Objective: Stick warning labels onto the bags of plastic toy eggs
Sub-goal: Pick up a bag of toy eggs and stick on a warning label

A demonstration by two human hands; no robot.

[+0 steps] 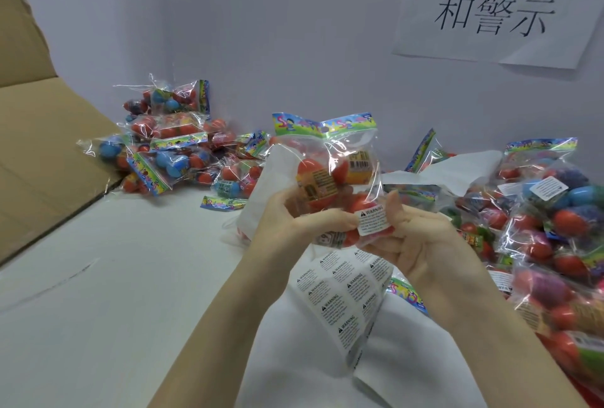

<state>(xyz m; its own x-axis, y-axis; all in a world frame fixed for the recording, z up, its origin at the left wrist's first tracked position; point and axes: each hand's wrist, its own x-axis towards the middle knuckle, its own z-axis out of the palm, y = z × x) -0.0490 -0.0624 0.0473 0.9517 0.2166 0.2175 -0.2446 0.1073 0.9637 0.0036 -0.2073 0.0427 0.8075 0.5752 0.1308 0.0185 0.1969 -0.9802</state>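
Note:
I hold a clear bag of red and orange toy eggs (330, 175) upright in the middle of the view, its colourful header card on top. My left hand (294, 221) grips the bag's lower left side. My right hand (415, 237) holds the lower right, thumb pressed beside a white warning label (371, 220) that lies on the bag's front. A sheet of warning labels (343, 296) hangs curled just under my hands.
Bagged eggs lie heaped at the back left (170, 143) and in a larger heap on the right (549, 218). An open cardboard box flap (42, 146) stands at the left. White backing paper (457, 169) rests behind the bag. A paper sign (496, 15) is on the wall.

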